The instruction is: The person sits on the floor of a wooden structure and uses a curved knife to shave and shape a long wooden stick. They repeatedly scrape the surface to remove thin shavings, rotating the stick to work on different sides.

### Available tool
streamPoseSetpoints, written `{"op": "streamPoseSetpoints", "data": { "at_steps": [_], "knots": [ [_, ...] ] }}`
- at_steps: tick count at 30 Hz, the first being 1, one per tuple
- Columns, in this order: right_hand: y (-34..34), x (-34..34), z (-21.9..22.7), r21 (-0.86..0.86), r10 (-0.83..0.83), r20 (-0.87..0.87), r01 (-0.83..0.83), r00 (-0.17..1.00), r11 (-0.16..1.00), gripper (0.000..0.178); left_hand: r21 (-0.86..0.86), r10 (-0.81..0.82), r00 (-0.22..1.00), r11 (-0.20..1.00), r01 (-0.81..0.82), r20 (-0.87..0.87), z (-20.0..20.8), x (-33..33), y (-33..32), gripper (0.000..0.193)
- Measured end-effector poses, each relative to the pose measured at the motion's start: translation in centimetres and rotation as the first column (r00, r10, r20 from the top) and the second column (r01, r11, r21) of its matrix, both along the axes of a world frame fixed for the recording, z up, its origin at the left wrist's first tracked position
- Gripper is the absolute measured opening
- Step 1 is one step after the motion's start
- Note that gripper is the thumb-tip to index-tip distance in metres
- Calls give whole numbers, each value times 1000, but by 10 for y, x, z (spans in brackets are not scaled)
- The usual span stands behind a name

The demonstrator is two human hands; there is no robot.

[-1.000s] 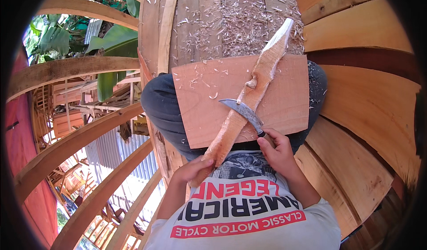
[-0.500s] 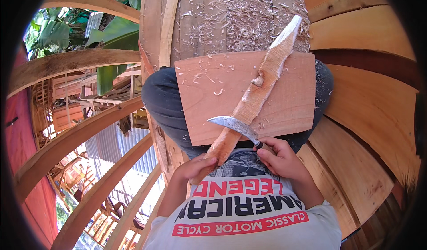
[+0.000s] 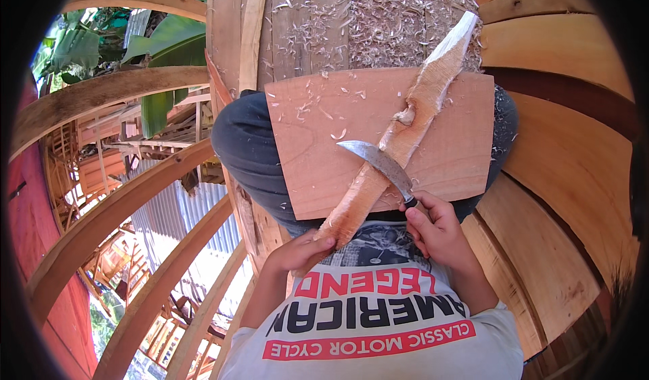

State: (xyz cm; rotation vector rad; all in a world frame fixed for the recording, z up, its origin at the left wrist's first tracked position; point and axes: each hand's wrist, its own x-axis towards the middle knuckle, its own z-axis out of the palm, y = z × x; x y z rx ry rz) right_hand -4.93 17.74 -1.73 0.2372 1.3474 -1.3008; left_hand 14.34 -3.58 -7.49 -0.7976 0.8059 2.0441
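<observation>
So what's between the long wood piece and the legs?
A flat wooden board lies across the legs, under the long wood piece, in the head view.

A flat, reddish-brown wooden board (image 3: 318,170) rests across dark-trousered legs (image 3: 247,143). A long, rough-hewn tan wooden stick (image 3: 424,113) lies over it from seven to one o'clock. Curled pale wood shavings (image 3: 338,136) dot it toward ten o'clock. Beyond, at twelve, a greyish-brown plank floor (image 3: 225,21) carries dense shavings and, toward eleven, a narrow pale wooden strip (image 3: 253,35).

Most of knife handle (image 3: 410,203) hidden inside right fingers (image 3: 434,205).
</observation>
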Motion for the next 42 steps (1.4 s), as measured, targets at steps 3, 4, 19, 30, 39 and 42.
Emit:
{"op": "streamPoseSetpoints", "data": {
  "at_steps": [3,4,19,30,39,42],
  "knots": [
    [-3,10,-5,10,-30,-119,31,992,999,19,-5,-49,999,999,49,-11,-3,1,-3,56],
    [-5,13,-3,-13,30,-111,-31,993,999,19,-3,-70,997,998,70,-16,-4,1,-4,56],
    [5,-3,-11,91,16,-201,2,979,996,23,-8,-28,999,1000,28,46,-8,9,1,60],
    [-2,10,-14,232,162,-695,6,700,973,26,27,-41,998,999,40,49,-6,-2,-5,58],
    [15,-18,4,18,31,-130,-29,991,999,15,85,-141,984,988,132,105,-7,-4,-12,73],
    [5,-9,2,82,36,-142,-24,989,996,18,65,-81,991,995,75,104,-6,-3,-5,73]
  ]
}}
